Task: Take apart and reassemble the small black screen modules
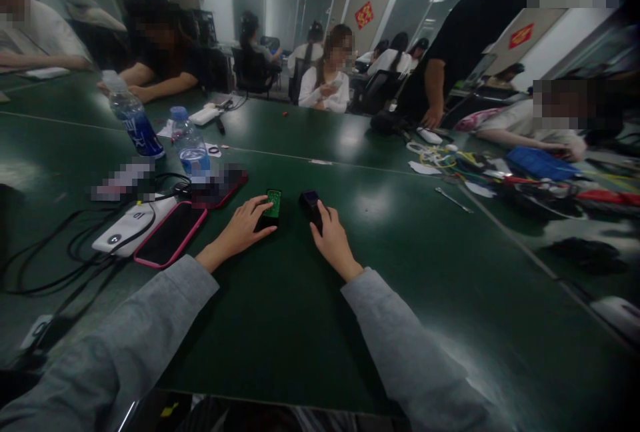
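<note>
While two arms in gray sleeves [405, 345] reach over the dark green desk [280, 325], each hand has a little thing in it. The left grip [244, 224] is curled on a green board [273, 204] in a dark box, with a finger on top and the thumb at the near edge. The right grip [331, 235] is wrapped on a small black gadget [309, 199] that tilts a bit to one side. The board and the gadget are near each other in the middle of the desk, but they do not touch. Left of the board are a phone with a pink edge [171, 235] and a white box [131, 225] with black wires [83, 235] by it. Behind them stand two bottles, a taller one [136, 120] and a shorter one [189, 142]. Far to the right is a messy heap of cords [433, 153] and a blue bundle [543, 162]. Other people [325, 89] sit around the room.
</note>
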`<state>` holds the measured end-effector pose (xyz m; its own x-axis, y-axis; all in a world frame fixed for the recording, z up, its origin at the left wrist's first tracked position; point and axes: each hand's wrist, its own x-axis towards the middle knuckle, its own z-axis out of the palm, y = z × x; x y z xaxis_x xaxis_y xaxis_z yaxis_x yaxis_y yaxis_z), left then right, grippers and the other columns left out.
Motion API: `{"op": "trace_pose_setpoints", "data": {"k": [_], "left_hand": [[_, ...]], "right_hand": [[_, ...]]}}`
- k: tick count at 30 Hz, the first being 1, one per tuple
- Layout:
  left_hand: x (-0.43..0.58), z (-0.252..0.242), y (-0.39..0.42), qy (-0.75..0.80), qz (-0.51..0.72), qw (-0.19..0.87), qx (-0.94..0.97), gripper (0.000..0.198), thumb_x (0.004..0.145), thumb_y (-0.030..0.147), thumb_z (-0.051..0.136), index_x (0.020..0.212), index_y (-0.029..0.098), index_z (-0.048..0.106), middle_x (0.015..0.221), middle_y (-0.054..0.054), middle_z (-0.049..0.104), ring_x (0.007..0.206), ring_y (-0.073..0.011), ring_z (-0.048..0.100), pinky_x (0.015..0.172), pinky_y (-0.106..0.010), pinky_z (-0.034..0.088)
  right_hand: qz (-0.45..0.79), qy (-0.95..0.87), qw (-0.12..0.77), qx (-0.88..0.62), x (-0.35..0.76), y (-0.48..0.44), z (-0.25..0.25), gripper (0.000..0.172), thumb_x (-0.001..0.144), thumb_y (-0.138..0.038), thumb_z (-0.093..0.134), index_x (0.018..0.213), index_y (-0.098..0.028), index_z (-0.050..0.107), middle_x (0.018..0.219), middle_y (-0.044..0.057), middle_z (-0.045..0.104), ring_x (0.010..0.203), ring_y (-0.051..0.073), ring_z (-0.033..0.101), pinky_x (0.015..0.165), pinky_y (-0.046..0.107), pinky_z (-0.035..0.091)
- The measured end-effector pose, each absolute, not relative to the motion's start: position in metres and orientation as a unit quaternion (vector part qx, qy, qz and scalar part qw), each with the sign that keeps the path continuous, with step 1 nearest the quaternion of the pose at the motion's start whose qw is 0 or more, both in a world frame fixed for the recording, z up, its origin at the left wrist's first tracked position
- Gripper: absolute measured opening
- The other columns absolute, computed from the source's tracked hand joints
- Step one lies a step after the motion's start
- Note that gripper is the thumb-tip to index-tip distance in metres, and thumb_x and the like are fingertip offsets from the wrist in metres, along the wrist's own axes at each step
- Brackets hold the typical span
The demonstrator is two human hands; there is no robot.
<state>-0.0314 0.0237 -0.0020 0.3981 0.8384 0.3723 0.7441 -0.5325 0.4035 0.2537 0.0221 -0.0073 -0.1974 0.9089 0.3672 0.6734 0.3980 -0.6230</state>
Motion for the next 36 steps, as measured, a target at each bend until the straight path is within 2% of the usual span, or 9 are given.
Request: {"op": "trace_pose_setpoints", "data": {"k": [6,8,12,19,22,25,27,31,36], "left_hand": [[-0.033,-0.003,0.025,0.473,0.276,0.1,0.831,0.062,0.097,0.055,0.061,0.15,0.029,0.044,0.159,-0.014,0.042,0.145,-0.0347,0.046,0.115,-0.06,0.044],[-0.034,-0.002,0.024,0.472,0.275,0.099,0.832,0.061,0.097,0.055,0.06,0.15,0.028,0.044,0.159,-0.014,0.042,0.145,-0.0347,0.046,0.115,-0.06,0.044],[-0.033,-0.001,0.023,0.472,0.275,0.097,0.832,0.061,0.098,0.055,0.059,0.149,0.025,0.045,0.158,-0.015,0.043,0.144,-0.0344,0.047,0.115,-0.059,0.044],[-0.034,-0.002,0.023,0.474,0.274,0.099,0.831,0.061,0.098,0.055,0.06,0.15,0.026,0.045,0.16,-0.014,0.041,0.145,-0.034,0.046,0.116,-0.058,0.043],[-0.034,-0.001,0.022,0.473,0.274,0.106,0.831,0.061,0.098,0.055,0.059,0.15,0.026,0.045,0.16,-0.014,0.04,0.145,-0.0342,0.046,0.116,-0.058,0.044],[-0.033,0.002,0.021,0.472,0.276,0.109,0.83,0.061,0.098,0.054,0.059,0.149,0.026,0.045,0.16,-0.015,0.04,0.145,-0.0347,0.046,0.115,-0.058,0.045],[-0.033,0.003,0.02,0.472,0.276,0.114,0.829,0.06,0.098,0.053,0.06,0.149,0.026,0.045,0.161,-0.015,0.039,0.144,-0.0348,0.048,0.114,-0.057,0.047],[-0.031,0.002,0.019,0.471,0.287,0.126,0.824,0.061,0.098,0.051,0.061,0.15,0.025,0.044,0.161,-0.015,0.037,0.14,-0.0342,0.053,0.113,-0.056,0.05],[-0.03,0.001,0.017,0.473,0.289,0.142,0.82,0.063,0.098,0.051,0.06,0.154,0.028,0.041,0.164,-0.014,0.033,0.142,-0.0343,0.052,0.113,-0.054,0.051]], "right_hand": [[0.117,-0.628,0.59,-0.494,0.274,0.02,0.048,0.068,0.096,-0.045,0.062,0.159,-0.033,0.038,0.158,0.011,0.032,0.152,0.035,0.026,0.125,0.059,0.029],[0.064,-0.585,0.625,-0.513,0.287,0.023,0.051,0.069,0.096,-0.045,0.061,0.159,-0.031,0.038,0.156,0.012,0.034,0.152,0.034,0.027,0.125,0.059,0.027],[0.014,-0.62,0.556,-0.553,0.311,0.034,0.018,0.065,0.097,-0.042,0.055,0.157,-0.021,0.042,0.146,0.018,0.042,0.141,0.034,0.041,0.121,0.059,0.032],[0.068,-0.668,0.402,-0.623,0.326,0.049,-0.029,0.065,0.092,-0.044,0.057,0.149,-0.012,0.052,0.132,0.022,0.051,0.118,0.035,0.059,0.108,0.062,0.045],[0.025,-0.655,0.42,-0.628,0.324,0.047,-0.025,0.059,0.097,-0.05,0.052,0.145,-0.016,0.056,0.137,0.021,0.052,0.133,0.039,0.05,0.115,0.069,0.032],[-0.06,-0.647,0.441,-0.619,0.309,0.037,-0.011,0.057,0.102,-0.051,0.046,0.15,-0.02,0.052,0.159,0.019,0.038,0.153,0.039,0.023,0.122,0.07,0.016],[-0.083,-0.679,0.419,-0.597,0.29,0.027,0.0,0.056,0.104,-0.048,0.044,0.155,-0.024,0.047,0.167,0.014,0.027,0.158,0.034,0.015,0.124,0.065,0.015],[-0.047,-0.807,0.304,-0.504,0.245,0.016,0.01,0.054,0.105,-0.037,0.045,0.159,-0.031,0.041,0.17,0.003,0.026,0.159,0.025,0.017,0.129,0.055,0.015],[-0.003,-0.835,0.26,-0.485,0.233,0.027,-0.006,0.054,0.104,-0.018,0.033,0.156,-0.02,0.045,0.166,0.008,0.036,0.156,0.024,0.028,0.13,0.053,0.016]]}}
